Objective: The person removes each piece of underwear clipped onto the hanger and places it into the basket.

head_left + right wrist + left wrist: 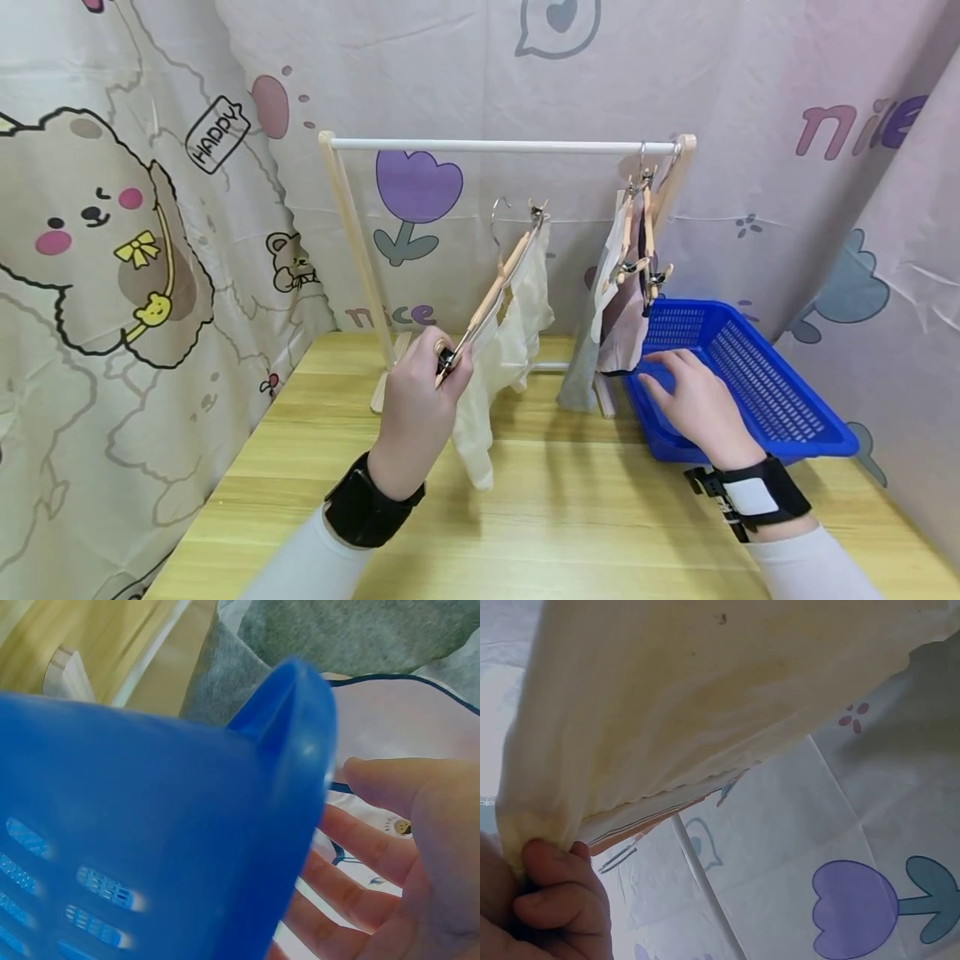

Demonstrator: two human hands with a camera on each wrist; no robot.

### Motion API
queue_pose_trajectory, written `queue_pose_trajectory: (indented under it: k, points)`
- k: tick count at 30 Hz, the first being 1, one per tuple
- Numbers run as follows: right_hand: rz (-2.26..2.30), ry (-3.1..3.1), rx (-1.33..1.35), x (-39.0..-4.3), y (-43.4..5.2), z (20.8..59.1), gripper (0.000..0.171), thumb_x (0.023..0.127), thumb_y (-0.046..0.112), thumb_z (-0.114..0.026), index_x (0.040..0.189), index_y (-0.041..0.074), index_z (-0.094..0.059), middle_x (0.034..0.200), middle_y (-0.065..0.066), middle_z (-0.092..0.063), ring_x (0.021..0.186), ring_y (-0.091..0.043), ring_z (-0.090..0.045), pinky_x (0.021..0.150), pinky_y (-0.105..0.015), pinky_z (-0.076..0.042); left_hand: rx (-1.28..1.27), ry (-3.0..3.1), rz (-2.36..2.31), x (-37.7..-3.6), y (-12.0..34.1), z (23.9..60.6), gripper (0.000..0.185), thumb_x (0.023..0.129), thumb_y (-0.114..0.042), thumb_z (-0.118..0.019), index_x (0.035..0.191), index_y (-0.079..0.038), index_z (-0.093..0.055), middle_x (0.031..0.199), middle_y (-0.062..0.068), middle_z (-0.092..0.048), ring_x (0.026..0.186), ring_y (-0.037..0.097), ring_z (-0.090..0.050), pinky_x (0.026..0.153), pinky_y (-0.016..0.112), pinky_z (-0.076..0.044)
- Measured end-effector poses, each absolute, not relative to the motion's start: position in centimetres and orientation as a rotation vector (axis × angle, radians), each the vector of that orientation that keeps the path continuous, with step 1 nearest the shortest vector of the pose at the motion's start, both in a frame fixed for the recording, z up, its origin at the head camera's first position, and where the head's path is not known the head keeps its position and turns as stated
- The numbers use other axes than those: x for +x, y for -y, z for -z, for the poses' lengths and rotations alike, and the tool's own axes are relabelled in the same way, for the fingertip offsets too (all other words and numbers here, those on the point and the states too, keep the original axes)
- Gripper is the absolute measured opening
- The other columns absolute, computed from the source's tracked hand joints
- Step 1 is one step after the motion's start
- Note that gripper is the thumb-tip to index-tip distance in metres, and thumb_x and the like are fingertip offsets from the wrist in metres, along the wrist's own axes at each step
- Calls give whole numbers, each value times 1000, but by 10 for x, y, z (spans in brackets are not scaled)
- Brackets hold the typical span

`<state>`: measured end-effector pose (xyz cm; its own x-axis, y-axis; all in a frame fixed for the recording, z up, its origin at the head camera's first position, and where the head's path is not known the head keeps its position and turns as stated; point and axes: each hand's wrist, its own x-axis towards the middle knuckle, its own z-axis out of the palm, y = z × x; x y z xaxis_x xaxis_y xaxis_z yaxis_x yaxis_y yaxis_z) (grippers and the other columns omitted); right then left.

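My left hand [422,392] grips the near end of a wooden clip hanger [495,287], by its metal clip. A cream cloth garment [517,333] hangs from the hanger, and in the left wrist view the cream cloth [697,690] fills the upper part. The hanger's metal hook stands free, below the white rail [495,146]. My right hand [693,400] is over the near left rim of a blue plastic basket [750,400], fingers spread and holding nothing. Its fingertips are close to a pale pink cloth with dark edging [624,337], also seen in the right wrist view.
At the right end of the rail, wooden clip hangers [648,217] hold the pink cloth and a grey-white cloth [581,375]. The rack's wooden posts [352,242] stand on the wooden table [525,533]. A printed curtain [465,67] hangs behind.
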<state>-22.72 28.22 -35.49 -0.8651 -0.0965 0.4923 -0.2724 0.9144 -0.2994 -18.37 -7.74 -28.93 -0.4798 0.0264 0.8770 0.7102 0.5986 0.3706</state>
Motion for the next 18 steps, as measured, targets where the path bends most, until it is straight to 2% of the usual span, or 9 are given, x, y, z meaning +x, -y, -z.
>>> queue_pose_trajectory:
  k: [8, 18]
  points:
    - [-485, 2580, 283, -224, -278, 358, 30, 100, 21, -69, 124, 2, -68, 121, -26, -64, 104, -46, -65, 78, -62, -52, -555, 1927, 1023, -180, 87, 304, 16, 92, -1, -70, 86, -1, -55, 67, 5, -49, 60, 12, -43, 52, 25, -38]
    - [-468, 2601, 275, -218, -276, 363, 29, 100, 20, -69, 123, 3, -69, 121, -26, -65, 101, -46, -66, 77, -62, -53, -482, 1996, 1135, -179, 99, 312, 14, 95, -3, -68, 88, -1, -56, 69, 4, -51, 61, 10, -45, 52, 23, -41]
